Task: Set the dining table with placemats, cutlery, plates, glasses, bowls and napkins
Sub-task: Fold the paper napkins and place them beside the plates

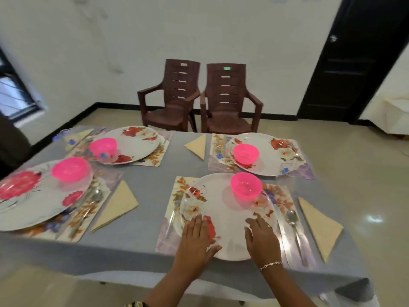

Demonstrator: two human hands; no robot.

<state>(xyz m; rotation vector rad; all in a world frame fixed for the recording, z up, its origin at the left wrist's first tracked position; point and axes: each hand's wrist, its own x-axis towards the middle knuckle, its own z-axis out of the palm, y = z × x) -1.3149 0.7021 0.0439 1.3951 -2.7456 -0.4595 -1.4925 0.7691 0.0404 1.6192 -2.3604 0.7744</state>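
Both my hands lie flat on the near floral plate [228, 209]. My left hand [195, 239] rests on its left rim, and my right hand [262, 239] on its right side, fingers straight. A pink bowl [246, 186] sits on the plate's far edge. The plate lies on a floral placemat [168, 238]. A fork [172, 216] is at its left; a spoon [293, 222] and a beige napkin [318, 227] are at its right. Three other settings, each with a plate and a pink bowl, are laid: far right [265, 156], far left [132, 142] and near left [33, 196].
A grey cloth [150, 191] covers the table. Two brown plastic chairs [199, 98] stand against the far wall. A dark door [349, 63] is at the right, a window [13, 94] at the left. Tiled floor surrounds the table.
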